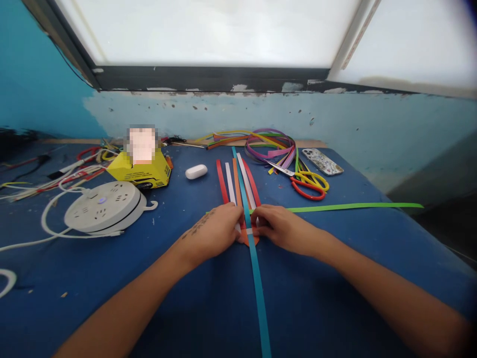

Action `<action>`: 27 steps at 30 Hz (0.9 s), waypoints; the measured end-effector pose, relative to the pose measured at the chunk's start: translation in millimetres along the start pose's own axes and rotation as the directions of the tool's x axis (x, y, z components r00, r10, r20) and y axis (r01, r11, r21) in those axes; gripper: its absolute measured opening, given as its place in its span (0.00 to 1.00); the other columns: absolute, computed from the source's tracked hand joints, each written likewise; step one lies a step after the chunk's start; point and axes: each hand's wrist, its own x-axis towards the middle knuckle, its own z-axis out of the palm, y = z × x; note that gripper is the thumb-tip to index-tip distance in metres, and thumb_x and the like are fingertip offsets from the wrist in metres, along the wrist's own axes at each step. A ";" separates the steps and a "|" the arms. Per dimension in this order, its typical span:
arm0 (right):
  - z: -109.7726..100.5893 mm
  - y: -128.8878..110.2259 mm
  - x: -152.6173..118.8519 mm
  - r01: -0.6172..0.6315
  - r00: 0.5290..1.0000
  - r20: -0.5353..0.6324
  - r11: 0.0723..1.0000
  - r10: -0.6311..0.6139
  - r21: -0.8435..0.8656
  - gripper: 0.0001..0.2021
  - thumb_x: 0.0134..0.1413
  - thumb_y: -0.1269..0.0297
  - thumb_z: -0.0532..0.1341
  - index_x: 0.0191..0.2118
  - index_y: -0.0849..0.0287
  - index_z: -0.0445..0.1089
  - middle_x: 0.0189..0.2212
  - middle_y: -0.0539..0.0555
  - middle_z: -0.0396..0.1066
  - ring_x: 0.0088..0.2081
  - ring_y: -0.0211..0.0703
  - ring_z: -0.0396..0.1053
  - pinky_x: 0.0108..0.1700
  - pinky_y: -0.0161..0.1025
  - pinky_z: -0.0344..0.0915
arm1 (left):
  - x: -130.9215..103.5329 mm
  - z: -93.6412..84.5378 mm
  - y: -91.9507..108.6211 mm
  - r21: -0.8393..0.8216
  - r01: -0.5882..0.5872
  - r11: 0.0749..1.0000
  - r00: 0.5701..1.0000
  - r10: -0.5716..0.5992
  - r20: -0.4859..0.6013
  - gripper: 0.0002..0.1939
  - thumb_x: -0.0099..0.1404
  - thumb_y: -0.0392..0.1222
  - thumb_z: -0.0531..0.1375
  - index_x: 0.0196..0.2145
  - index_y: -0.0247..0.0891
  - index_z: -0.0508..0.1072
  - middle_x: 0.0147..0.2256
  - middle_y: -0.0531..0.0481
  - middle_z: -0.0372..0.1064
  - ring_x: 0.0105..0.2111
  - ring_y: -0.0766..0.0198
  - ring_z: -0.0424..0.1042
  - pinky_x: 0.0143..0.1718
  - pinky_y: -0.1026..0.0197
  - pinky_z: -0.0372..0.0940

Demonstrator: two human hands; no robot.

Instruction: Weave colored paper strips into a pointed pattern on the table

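Several coloured strips lie crossed on the blue table in the head view. A long blue strip (259, 288) runs lengthwise through the middle, and a green strip (354, 206) passes crosswise under my fingers. Red strips (221, 181), white strips (230, 181) and an orange strip (235, 181) fan out beyond my hands. Closed on the left edge of the crossing is my left hand (218, 231), thumb and fingers pinched together. My right hand (279, 227) pinches the opposite edge, its fingers curled. Between them shows a small orange and white woven patch (249, 232); my fingers partly hide it.
Scissors (307, 187) with red and yellow handles lie right of the strips, near a phone (322, 161) and coiled strips (274, 141). Leftward are a white earbud case (196, 171), a yellow box (145, 171) and a round power strip (106, 206) with cables.
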 end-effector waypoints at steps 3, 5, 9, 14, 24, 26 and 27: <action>-0.4 -0.5 0.4 -0.005 1.000 0.007 1.000 0.005 0.012 0.04 0.63 0.73 0.62 0.37 0.58 0.69 0.32 0.49 0.69 0.33 0.40 0.64 0.37 0.38 0.58 | 1.3 0.8 -2.2 0.003 -0.010 1.000 1.000 0.010 -0.008 0.06 0.61 0.34 0.62 0.37 0.42 0.72 0.39 0.50 0.72 0.39 0.56 0.73 0.35 0.58 0.63; 0.5 0.1 0.7 -0.011 1.000 -0.009 1.000 0.011 -0.001 0.04 0.63 0.74 0.63 0.38 0.59 0.70 0.33 0.51 0.68 0.35 0.41 0.65 0.39 0.38 0.60 | 0.4 0.3 -0.4 0.008 -0.020 1.000 1.000 0.020 -0.020 0.06 0.61 0.34 0.62 0.37 0.41 0.73 0.39 0.49 0.71 0.39 0.56 0.72 0.36 0.58 0.64; 3.0 3.2 1.3 0.010 0.991 -0.134 0.988 -0.031 -0.156 0.03 0.59 0.70 0.68 0.38 0.55 0.76 0.42 0.56 0.67 0.45 0.49 0.63 0.49 0.47 0.60 | -6.1 2.8 1.4 0.053 -0.053 0.997 0.991 0.059 -0.116 0.08 0.62 0.32 0.64 0.38 0.42 0.76 0.41 0.48 0.69 0.44 0.54 0.68 0.44 0.54 0.65; 0.3 7.8 2.9 -0.041 0.993 -0.116 0.988 0.024 -0.148 0.05 0.55 0.61 0.73 0.38 0.49 0.80 0.44 0.56 0.67 0.48 0.53 0.63 0.51 0.52 0.58 | -22.6 20.2 -6.8 0.107 0.018 0.994 0.940 0.019 -0.341 0.06 0.63 0.43 0.69 0.40 0.52 0.81 0.51 0.48 0.66 0.53 0.47 0.63 0.56 0.42 0.58; -6.5 11.4 4.3 -0.059 0.995 -0.086 0.989 0.047 -0.136 0.05 0.54 0.57 0.73 0.38 0.45 0.83 0.47 0.57 0.66 0.52 0.57 0.62 0.53 0.55 0.57 | -25.3 25.6 -21.7 -0.037 0.177 0.984 0.792 -0.164 -0.588 0.14 0.74 0.45 0.55 0.54 0.42 0.69 0.54 0.41 0.69 0.55 0.48 0.67 0.56 0.45 0.62; -6.4 11.8 4.7 -0.062 0.996 -0.070 0.991 0.054 -0.119 0.05 0.55 0.57 0.72 0.38 0.46 0.83 0.46 0.57 0.66 0.51 0.56 0.63 0.53 0.55 0.58 | -20.8 18.8 -28.1 -0.132 0.220 0.966 0.806 -0.256 -0.533 0.14 0.73 0.48 0.55 0.51 0.40 0.70 0.50 0.42 0.72 0.51 0.49 0.70 0.53 0.47 0.65; -6.0 12.1 4.8 -0.055 0.996 -0.069 0.992 0.047 -0.117 0.05 0.55 0.57 0.72 0.38 0.47 0.83 0.46 0.57 0.66 0.51 0.56 0.63 0.53 0.55 0.58 | -19.3 15.9 -30.8 -0.157 0.227 0.961 0.829 -0.275 -0.487 0.14 0.72 0.48 0.56 0.50 0.40 0.71 0.48 0.43 0.74 0.49 0.50 0.72 0.51 0.48 0.66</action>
